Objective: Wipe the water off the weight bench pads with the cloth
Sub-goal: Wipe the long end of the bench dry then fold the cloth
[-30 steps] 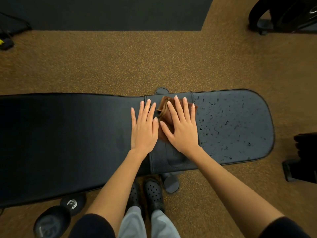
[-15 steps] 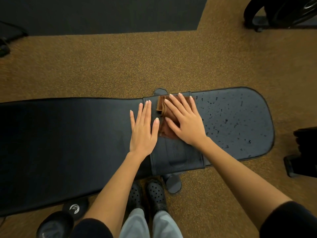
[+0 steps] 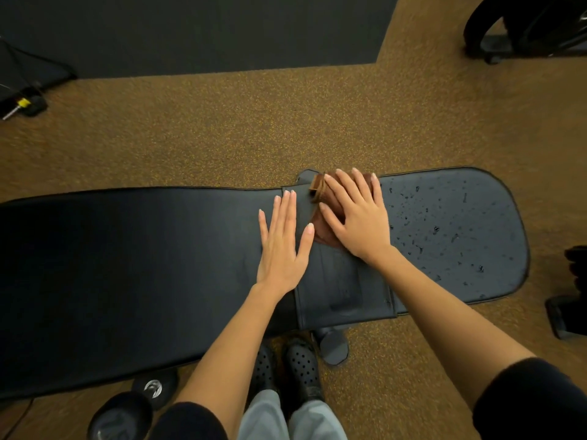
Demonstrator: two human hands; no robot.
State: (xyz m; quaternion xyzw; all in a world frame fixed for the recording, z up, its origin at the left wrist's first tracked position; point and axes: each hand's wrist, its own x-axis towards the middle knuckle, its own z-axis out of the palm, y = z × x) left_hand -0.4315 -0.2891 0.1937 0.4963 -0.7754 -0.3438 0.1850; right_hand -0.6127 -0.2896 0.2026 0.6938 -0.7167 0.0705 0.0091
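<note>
The right hand point(image 3: 355, 217), fingers flat, pressed the brown cloth point(image 3: 327, 231) down; the left hand point(image 3: 281, 246) lay flat beside it. Droplets on the seat pad point(image 3: 451, 230) beyond the right hand likely required the next stroke.

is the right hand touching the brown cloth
Touching. The head view shows the right hand lying flat on the brown cloth, fingers spread straight over it, pressing it onto the bench pad.
</note>
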